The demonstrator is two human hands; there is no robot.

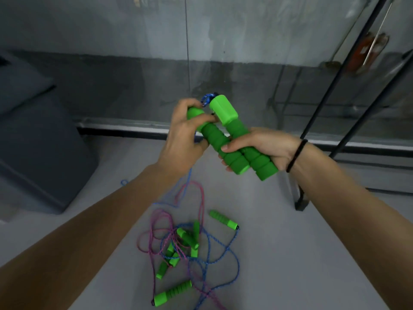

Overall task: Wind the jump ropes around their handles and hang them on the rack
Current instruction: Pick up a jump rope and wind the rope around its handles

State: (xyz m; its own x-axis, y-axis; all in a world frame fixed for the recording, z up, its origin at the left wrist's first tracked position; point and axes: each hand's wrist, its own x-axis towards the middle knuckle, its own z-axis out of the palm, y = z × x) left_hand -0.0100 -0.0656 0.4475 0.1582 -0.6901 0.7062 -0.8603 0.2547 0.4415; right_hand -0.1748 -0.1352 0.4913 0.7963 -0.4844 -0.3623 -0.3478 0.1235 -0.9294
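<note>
My right hand [266,147] wraps both green handles [238,128] low, long axes slanting up-left; my left hand [182,142] curls round one top, above open floor [290,253].

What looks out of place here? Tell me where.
The ropes on the floor lie tangled, pink and blue strands crossing among their green handles. One handle lies apart at the pile's right. The held pair's blue rope hangs down unwound.
</note>
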